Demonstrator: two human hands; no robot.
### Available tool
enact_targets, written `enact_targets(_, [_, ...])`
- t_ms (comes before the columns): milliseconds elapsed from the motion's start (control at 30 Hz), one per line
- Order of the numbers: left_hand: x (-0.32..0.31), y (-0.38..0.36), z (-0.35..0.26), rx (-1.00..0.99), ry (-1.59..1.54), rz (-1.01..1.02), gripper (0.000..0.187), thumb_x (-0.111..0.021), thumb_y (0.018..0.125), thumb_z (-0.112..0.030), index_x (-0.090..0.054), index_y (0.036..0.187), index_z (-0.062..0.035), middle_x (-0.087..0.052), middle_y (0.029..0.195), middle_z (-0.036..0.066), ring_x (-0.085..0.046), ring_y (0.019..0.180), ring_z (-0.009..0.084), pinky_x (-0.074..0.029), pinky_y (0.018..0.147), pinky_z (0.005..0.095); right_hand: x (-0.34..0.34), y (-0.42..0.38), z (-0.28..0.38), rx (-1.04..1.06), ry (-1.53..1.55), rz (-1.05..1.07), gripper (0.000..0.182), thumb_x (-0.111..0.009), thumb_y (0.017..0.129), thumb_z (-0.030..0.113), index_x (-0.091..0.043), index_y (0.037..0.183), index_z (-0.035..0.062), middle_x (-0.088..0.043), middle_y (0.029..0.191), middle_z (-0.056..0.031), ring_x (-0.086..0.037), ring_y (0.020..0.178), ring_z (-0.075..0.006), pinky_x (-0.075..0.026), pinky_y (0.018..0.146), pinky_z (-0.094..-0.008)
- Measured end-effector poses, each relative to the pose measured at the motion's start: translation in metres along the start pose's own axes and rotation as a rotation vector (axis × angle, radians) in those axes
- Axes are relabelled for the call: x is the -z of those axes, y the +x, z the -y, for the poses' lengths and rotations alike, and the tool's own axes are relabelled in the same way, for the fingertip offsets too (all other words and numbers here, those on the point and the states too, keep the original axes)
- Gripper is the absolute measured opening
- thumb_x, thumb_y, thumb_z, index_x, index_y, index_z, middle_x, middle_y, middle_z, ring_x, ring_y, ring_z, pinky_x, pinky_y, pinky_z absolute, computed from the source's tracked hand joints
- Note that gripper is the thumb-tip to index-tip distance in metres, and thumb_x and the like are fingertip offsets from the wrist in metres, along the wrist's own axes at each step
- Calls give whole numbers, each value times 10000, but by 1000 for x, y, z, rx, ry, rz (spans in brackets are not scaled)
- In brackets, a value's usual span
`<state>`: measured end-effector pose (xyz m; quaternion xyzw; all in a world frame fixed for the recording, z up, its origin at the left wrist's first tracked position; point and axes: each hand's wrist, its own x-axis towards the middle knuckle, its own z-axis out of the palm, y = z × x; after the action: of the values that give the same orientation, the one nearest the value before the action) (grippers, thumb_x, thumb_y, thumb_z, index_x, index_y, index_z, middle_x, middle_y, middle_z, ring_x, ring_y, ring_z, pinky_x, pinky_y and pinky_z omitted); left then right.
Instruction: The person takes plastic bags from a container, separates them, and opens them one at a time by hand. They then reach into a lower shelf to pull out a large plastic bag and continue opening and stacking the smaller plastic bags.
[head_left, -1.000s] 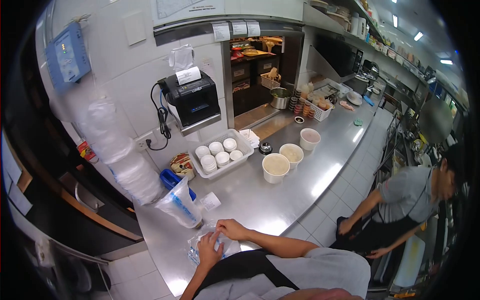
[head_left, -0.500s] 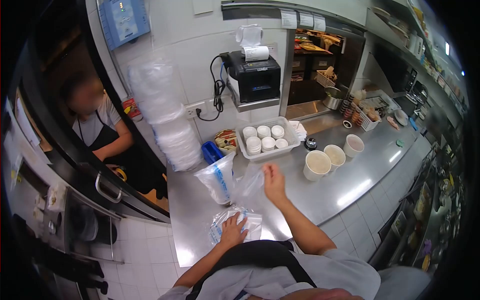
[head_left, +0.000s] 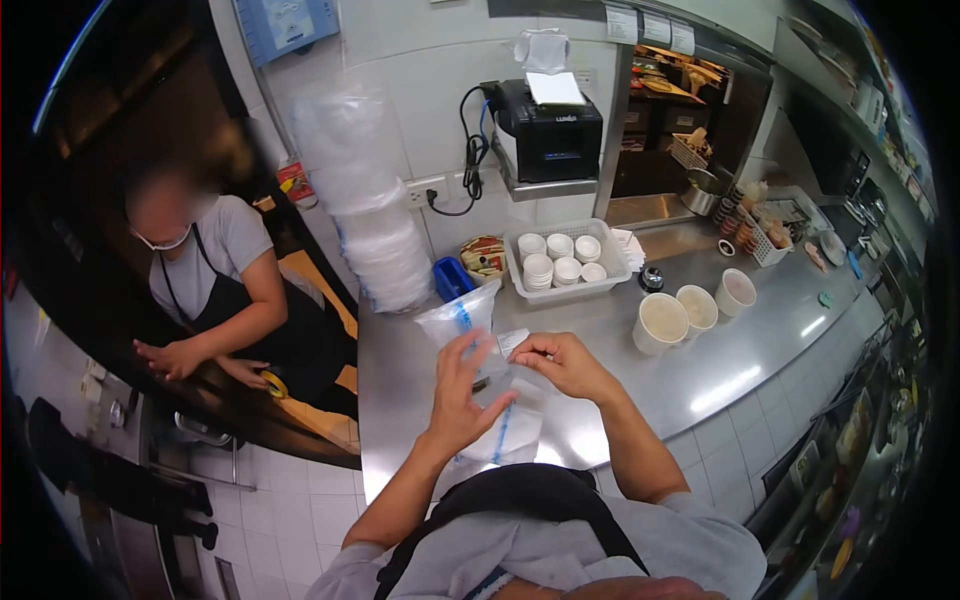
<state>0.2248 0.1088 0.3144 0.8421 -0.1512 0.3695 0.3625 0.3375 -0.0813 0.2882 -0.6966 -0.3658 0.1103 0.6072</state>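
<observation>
My right hand (head_left: 566,364) is closed in a pinch on the top edge of a clear plastic bag (head_left: 526,384), held up over the steel counter. Just left of the bag, my left hand (head_left: 460,395) is raised with fingers spread; it is slightly blurred and nothing shows in its grip. Beneath both hands lies a flat pile of plastic bags with blue print (head_left: 512,428), partly covered by the held bag and my left hand. Behind my left hand stands a clear bag with a blue stripe (head_left: 458,318); its lower part is hidden.
A white basket of small cups (head_left: 531,295) stands against the wall, with a blue container (head_left: 452,279) beside it. To the right are three tubs (head_left: 661,322) and a bell (head_left: 651,279). Tall stacked plastic lids (head_left: 385,255) rise at left. A co-worker (head_left: 235,275) stands at the doorway.
My left hand has lifted off the bag pile and moved up near the held bag. My right hand has come lower, bag still pinched. The co-worker has come further into the doorway, an arm extended.
</observation>
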Motion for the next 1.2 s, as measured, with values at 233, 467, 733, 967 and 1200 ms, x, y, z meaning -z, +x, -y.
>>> enact_targets(233, [2,7,16,231,-166,81,78,-734,893,-33,-739,968,-13,-730,862,103,-691,826,250,-519,831,337,19,-4,32,-138,97,104,263,-761,925,130,-706,1167,41,-652,792,-1,-589,783,-81,-495,776,-247])
enact_targets(467, [1,5,34,349,-284,114,90,-765,911,-76,-744,958,-2,-745,868,88,-661,786,109,-512,729,270,19,1,10,-98,-3,-35,173,-745,937,116,-723,1068,6,-683,840,0,-589,777,-57,-482,732,-221])
enact_targets(733, [-11,-10,63,521,-533,111,114,-777,918,-106,-714,876,-21,-736,862,33,-650,795,131,-499,775,263,23,6,-16,-154,178,-106,103,-704,975,116,-721,978,15,-674,853,30,-569,771,-32,-460,681,-208])
enact_targets(967, [-1,-11,77,487,-1096,197,334,-702,997,-259,-520,750,-124,-554,733,-14,-486,661,90,-404,667,266,25,10,-40,-130,325,-155,136,-689,990,156,-672,927,36,-646,888,44,-545,811,-43,-451,756,-219])
enact_targets(1200, [2,-30,92,747,-1018,162,176,-629,1030,-165,-558,873,-128,-513,769,-86,-437,667,24,-352,632,196,22,11,-61,-121,525,-199,141,-662,1015,184,-660,961,54,-661,977,34,-569,894,-74,-443,862,-235])
